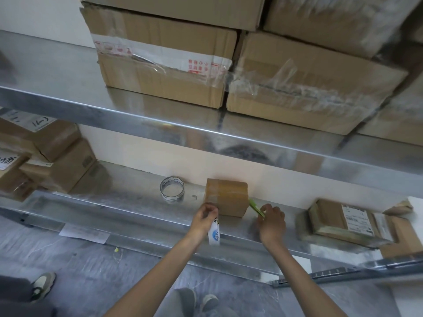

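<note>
The small box (226,197) stands on the shelf (128,191) between the two hands, back against the wall, with bare metal in front of it up to the shelf's raised front lip and the upper shelf's edge (206,131) overhead. A tape roll (172,188) stands just left of the left hand, and a flat parcel (343,219) lies well right of the right hand. The left hand (204,217), fingers curled, pinches a white tube (214,232) at the box's near left corner, while the right hand (272,223) grips a green cutter (256,208) whose tip meets the box's right side.
</note>
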A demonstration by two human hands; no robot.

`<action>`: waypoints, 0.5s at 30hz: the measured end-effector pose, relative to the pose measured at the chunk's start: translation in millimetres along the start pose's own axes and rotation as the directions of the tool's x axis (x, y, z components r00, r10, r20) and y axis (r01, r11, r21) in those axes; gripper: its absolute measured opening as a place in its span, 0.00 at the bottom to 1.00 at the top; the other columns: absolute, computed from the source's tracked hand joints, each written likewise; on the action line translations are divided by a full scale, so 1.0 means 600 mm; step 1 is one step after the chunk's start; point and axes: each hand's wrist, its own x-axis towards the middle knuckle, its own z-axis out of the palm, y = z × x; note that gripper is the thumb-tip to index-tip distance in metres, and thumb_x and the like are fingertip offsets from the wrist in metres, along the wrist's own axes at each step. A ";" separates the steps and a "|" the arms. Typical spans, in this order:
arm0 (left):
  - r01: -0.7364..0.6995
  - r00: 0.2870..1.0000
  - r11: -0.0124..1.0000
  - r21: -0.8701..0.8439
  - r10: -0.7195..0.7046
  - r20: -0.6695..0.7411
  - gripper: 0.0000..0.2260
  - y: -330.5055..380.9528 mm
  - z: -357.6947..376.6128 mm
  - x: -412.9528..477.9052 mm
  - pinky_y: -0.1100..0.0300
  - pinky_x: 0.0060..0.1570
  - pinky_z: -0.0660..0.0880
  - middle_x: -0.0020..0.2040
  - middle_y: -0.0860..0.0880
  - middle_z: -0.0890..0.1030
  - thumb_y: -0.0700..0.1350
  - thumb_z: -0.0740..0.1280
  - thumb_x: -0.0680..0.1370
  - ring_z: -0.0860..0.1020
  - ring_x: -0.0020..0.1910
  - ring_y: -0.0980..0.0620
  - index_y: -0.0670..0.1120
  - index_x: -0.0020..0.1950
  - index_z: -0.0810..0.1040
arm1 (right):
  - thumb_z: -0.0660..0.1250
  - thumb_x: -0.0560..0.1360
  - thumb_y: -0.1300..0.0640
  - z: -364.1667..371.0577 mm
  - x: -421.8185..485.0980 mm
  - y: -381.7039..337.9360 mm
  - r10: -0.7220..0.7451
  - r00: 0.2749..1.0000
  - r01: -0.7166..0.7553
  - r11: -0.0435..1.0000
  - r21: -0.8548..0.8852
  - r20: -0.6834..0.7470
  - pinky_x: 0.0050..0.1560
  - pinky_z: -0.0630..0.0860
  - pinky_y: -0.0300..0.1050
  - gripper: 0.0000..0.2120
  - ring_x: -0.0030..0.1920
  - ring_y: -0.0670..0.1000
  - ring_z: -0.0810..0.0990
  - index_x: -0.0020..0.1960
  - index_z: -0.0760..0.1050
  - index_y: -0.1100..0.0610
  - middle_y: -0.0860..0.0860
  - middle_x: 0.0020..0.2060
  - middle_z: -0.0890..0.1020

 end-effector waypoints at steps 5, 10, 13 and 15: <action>0.119 0.992 0.991 -0.058 -0.116 0.057 0.06 0.007 -0.006 -0.001 0.65 0.29 0.70 0.36 0.48 0.76 0.40 0.62 0.81 0.74 0.30 0.54 0.47 0.44 0.73 | 0.61 0.77 0.54 0.010 0.033 0.001 0.052 0.994 -0.028 0.970 -0.241 0.093 0.54 0.68 0.49 0.11 0.58 0.56 0.71 0.58 0.70 0.56 0.55 0.56 0.74; 0.098 0.993 0.986 -0.136 -0.088 0.078 0.04 0.004 -0.009 -0.008 0.60 0.38 0.72 0.38 0.47 0.77 0.46 0.67 0.77 0.76 0.36 0.51 0.46 0.47 0.76 | 0.62 0.78 0.50 0.023 0.064 0.017 0.090 0.972 -0.067 0.992 -0.111 0.215 0.51 0.71 0.50 0.13 0.55 0.59 0.74 0.53 0.73 0.61 0.57 0.52 0.77; 0.113 0.991 0.980 -0.165 -0.098 0.091 0.13 0.000 -0.013 -0.014 0.58 0.41 0.72 0.38 0.46 0.77 0.51 0.69 0.69 0.76 0.37 0.50 0.45 0.48 0.76 | 0.59 0.79 0.59 0.005 0.071 0.022 0.045 0.959 -0.081 0.990 0.118 0.280 0.42 0.69 0.49 0.06 0.48 0.62 0.77 0.52 0.65 0.61 0.62 0.48 0.78; 0.127 0.989 0.979 -0.159 -0.113 0.093 0.09 -0.006 -0.013 -0.013 0.57 0.42 0.73 0.39 0.45 0.78 0.49 0.69 0.76 0.77 0.38 0.50 0.45 0.49 0.76 | 0.59 0.79 0.60 -0.013 0.068 0.017 0.054 0.968 -0.125 0.951 0.284 0.246 0.41 0.68 0.48 0.04 0.42 0.59 0.75 0.52 0.66 0.60 0.62 0.46 0.78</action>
